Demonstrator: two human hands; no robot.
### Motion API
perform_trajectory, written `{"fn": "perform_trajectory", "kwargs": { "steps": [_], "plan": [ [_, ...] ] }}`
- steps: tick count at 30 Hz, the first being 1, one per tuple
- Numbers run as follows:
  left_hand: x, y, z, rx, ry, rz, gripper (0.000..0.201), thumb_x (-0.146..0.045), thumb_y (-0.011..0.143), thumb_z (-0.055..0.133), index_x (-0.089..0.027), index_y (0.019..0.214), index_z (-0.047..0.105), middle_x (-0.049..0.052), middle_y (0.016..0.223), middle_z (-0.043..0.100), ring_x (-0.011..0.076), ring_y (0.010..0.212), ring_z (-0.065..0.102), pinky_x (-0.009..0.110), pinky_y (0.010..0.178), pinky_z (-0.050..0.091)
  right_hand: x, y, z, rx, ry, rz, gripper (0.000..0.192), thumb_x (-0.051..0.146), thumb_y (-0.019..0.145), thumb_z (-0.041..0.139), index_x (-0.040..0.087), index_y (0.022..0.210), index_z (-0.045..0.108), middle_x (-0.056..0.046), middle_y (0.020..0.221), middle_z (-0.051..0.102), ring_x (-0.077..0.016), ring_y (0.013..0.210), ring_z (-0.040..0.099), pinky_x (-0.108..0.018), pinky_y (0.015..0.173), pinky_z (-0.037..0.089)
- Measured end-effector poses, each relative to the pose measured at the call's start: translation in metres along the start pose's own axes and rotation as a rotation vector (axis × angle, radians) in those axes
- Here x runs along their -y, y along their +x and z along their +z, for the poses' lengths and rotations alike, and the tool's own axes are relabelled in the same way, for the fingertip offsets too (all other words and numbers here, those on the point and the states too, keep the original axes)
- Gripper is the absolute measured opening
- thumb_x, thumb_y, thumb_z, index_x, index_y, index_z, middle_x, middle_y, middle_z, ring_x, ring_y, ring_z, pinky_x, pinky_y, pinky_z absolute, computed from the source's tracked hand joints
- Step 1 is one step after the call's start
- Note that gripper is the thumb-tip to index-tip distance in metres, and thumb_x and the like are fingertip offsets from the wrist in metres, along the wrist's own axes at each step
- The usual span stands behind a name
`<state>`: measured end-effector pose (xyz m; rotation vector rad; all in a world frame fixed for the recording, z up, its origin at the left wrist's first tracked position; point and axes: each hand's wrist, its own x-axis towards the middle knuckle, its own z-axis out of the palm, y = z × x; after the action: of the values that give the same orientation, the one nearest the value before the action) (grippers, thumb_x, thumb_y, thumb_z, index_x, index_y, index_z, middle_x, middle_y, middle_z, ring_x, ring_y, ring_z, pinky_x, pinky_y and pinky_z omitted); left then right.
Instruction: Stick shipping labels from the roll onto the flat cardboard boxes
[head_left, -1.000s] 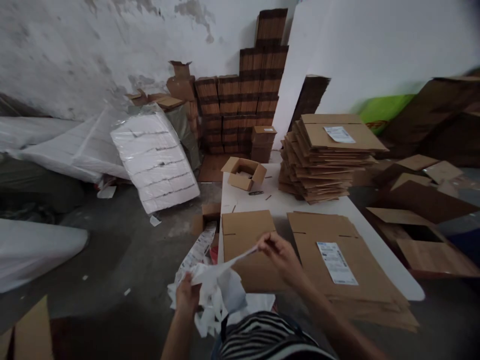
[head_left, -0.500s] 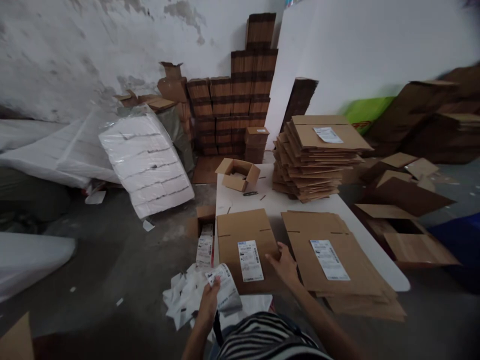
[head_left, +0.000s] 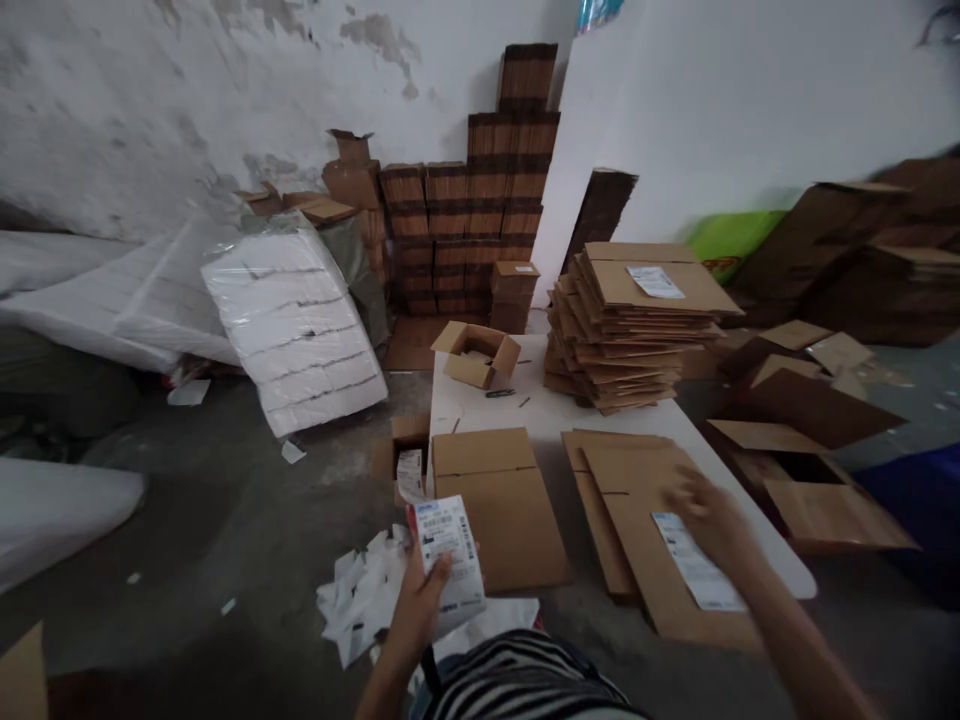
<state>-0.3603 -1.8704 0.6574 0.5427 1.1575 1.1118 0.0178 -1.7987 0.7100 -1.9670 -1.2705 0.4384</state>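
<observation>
Left hand fingers pinch a white printed label sheet; blurred right hand fingers unclear.

Soft, flat indoor light, no harsh glare

The white wall glows brightest, shadows under the table stay faint, the right hand smears with motion blur, and the edges bend and soften, wide-lens style.

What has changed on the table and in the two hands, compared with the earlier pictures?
The labelled flat box moved from the near stack onto the right pile, under the right hand; the near stack's top is now bare. The left hand dropped the crumpled backing paper and holds a label sheet. The tall stack and open small box stayed.
</observation>
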Motion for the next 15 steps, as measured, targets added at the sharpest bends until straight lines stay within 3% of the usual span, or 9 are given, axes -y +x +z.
{"fn": "perform_trajectory", "kwargs": {
  "steps": [2, 3, 5, 6, 8, 11, 15],
  "plan": [
    [-0.005, -0.005, 0.013, 0.083, 0.118, 0.070, 0.052, -0.044, 0.072, 0.069, -0.015, 0.114, 0.062, 0.013, 0.110, 0.069, 0.0307, 0.113, 0.058, 0.043, 0.102, 0.041, 0.048, -0.045, 0.054, 0.304, 0.135, -0.098, 0.036, 0.040, 0.061, 0.064, 0.025, 0.093, 0.066, -0.007, 0.080, 0.068, -0.0227, 0.073, 0.064, -0.041, 0.074, 0.050],
    [-0.007, -0.007, 0.017, 0.104, 0.194, 0.090, 0.046, -0.042, 0.071, 0.070, -0.014, 0.108, 0.067, 0.013, 0.111, 0.069, 0.0317, 0.115, 0.057, 0.042, 0.104, 0.038, 0.070, -0.067, 0.080, 0.535, 0.235, -0.169, 0.044, 0.034, 0.061, 0.066, 0.024, 0.104, 0.063, -0.006, 0.087, 0.069, -0.0218, 0.079, 0.064, -0.039, 0.076, 0.051],
    [-0.011, -0.010, 0.019, 0.124, 0.269, 0.061, 0.040, -0.040, 0.067, 0.073, -0.013, 0.096, 0.071, 0.013, 0.109, 0.070, 0.0341, 0.114, 0.056, 0.041, 0.106, 0.036, 0.102, -0.101, 0.116, 0.760, 0.342, -0.293, 0.038, 0.026, 0.070, 0.061, 0.023, 0.108, 0.061, -0.006, 0.100, 0.068, -0.0204, 0.092, 0.063, -0.036, 0.084, 0.050],
    [-0.014, -0.011, 0.019, 0.128, 0.220, 0.001, 0.042, -0.042, 0.066, 0.072, -0.013, 0.095, 0.072, 0.013, 0.107, 0.070, 0.0349, 0.112, 0.057, 0.042, 0.104, 0.038, 0.111, -0.113, 0.125, 0.803, 0.359, -0.328, 0.032, 0.023, 0.074, 0.058, 0.022, 0.106, 0.061, -0.006, 0.103, 0.068, -0.0204, 0.096, 0.062, -0.036, 0.087, 0.048],
    [-0.017, -0.012, 0.018, 0.106, -0.027, -0.148, 0.047, -0.050, 0.071, 0.064, -0.014, 0.102, 0.069, 0.013, 0.106, 0.070, 0.0348, 0.108, 0.060, 0.045, 0.097, 0.044, 0.118, -0.126, 0.130, 0.819, 0.309, -0.358, 0.024, 0.019, 0.079, 0.051, 0.021, 0.101, 0.062, -0.006, 0.101, 0.067, -0.0201, 0.096, 0.061, -0.036, 0.088, 0.046],
    [-0.014, -0.003, 0.013, -0.087, -0.358, -0.331, 0.037, -0.038, 0.082, 0.051, -0.010, 0.100, 0.066, 0.017, 0.096, 0.071, 0.0327, 0.099, 0.065, 0.045, 0.088, 0.050, 0.118, -0.135, 0.121, 0.916, 0.187, -0.478, 0.024, 0.015, 0.079, 0.049, 0.021, 0.099, 0.061, -0.005, 0.095, 0.067, -0.0191, 0.091, 0.060, -0.034, 0.084, 0.046],
    [0.004, 0.017, -0.021, -0.369, -0.404, -0.294, 0.017, -0.019, 0.082, 0.049, -0.012, 0.089, 0.063, 0.012, 0.077, 0.072, 0.0255, 0.089, 0.069, 0.036, 0.085, 0.052, 0.127, -0.127, 0.106, 0.876, 0.272, -0.655, 0.010, 0.020, 0.082, 0.050, 0.019, 0.077, 0.058, -0.004, 0.088, 0.060, -0.0164, 0.088, 0.055, -0.029, 0.078, 0.043]
  ]
}}
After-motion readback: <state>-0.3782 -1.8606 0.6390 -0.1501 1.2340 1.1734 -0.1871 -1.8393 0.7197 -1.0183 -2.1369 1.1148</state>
